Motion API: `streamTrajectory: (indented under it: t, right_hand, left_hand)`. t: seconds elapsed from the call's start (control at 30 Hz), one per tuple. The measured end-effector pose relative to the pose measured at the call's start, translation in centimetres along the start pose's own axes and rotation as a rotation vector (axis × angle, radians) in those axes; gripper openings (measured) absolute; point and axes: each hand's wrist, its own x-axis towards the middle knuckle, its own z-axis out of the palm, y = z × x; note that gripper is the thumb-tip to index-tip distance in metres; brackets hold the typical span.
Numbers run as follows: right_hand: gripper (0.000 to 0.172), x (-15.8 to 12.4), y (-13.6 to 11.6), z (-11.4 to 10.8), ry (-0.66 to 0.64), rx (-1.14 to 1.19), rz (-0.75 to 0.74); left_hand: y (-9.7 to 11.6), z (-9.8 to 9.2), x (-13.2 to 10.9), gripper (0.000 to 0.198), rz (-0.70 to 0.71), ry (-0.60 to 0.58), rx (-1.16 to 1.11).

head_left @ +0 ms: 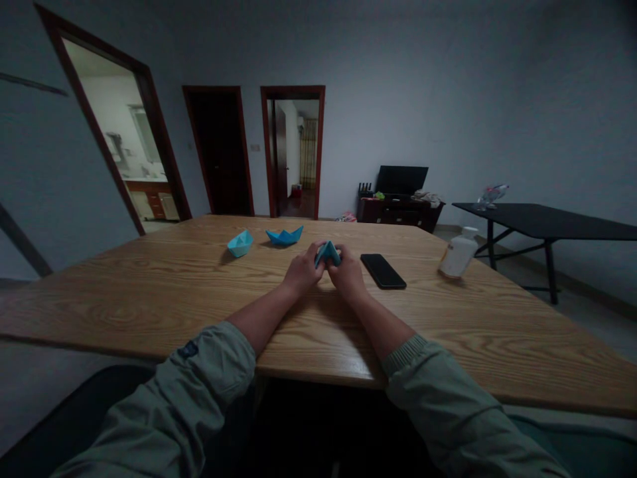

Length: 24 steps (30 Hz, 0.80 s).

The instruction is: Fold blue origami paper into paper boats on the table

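Wood-grain table, dim room, pale wall behind. From my remote station I log one blue folded paper above the table, between both hands: creased faces rising to a peak, an inverted V. Fingers of the left hand and of the right hand are clamped on its opposite sides. Lower edges hidden by those fingers; I cannot tell whether the paper touches the wood. Finer creases too small to read. Both sleeves cut off by the frame.
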Motion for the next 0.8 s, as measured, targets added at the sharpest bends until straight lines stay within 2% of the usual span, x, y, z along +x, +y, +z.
streamTrajectory:
  t: [0.23, 0.37, 0.47, 0.57, 0.67, 0.73, 0.8]
  right_hand:
    - [0.023, 0.6, 0.9, -0.8, 0.027, 0.053, -0.006]
    - [0.024, 0.8, 1.1, -1.0, -0.002, 0.184, 0.016]
    - [0.026, 0.9, 1.4, -0.7, 0.006, 0.259, 0.056]
    - [0.029, 1.2, 2.0, -0.2, -0.007, 0.313, 0.062]
    - [0.030, 1.4, 2.3, 0.0, -0.030, 0.344, 0.033]
    - [0.029, 1.3, 2.1, -0.2, -0.039, 0.328, 0.009]
    - [0.028, 1.2, 1.8, -0.5, -0.049, 0.292, -0.021]
  left_hand:
    - [-1.4, -1.3, 0.7, 0.042, -0.070, 0.073, -0.013]
    - [-2.7, -0.9, 1.2, 0.035, -0.136, 0.072, -0.216]
    - [-3.2, -0.6, 1.5, 0.039, -0.255, -0.025, -0.489]
    - [-3.0, -1.2, 1.5, 0.056, -0.378, -0.225, -0.812]
    - [-2.5, -2.1, 1.3, 0.064, -0.446, -0.410, -1.076]
    - [-2.3, -2.5, 1.2, 0.066, -0.463, -0.447, -1.156]
    - [-2.3, -2.5, 1.2, 0.070, -0.484, -0.422, -1.161]
